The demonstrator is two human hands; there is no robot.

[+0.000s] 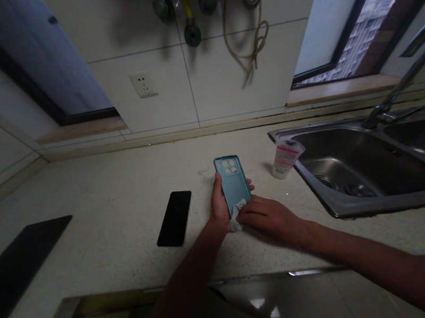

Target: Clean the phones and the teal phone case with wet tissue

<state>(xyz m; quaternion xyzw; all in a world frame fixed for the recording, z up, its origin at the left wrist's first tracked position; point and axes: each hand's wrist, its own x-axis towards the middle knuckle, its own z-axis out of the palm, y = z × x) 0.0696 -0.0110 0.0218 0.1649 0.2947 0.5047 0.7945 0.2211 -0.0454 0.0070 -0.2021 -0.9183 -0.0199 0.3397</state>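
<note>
My left hand (218,201) is wrapped round a teal phone case (235,185), its inner side facing up and the camera cutout at the top. A crumpled white piece (235,221), perhaps a wipe or tissue with dark marks on it, is pinched in the fingers of my right hand (268,217) against the lower end of the case. To the left of my hands a black phone (174,218) lies flat on the pale countertop (120,184). My right fingertips partly cover the white piece.
A clear plastic cup (287,158) with red print stands by the rim of the steel sink (327,205) on the right. A faucet (385,107) rises behind the sink. A dark flat panel (20,270) lies at the left. A wall socket (143,84) is at the back.
</note>
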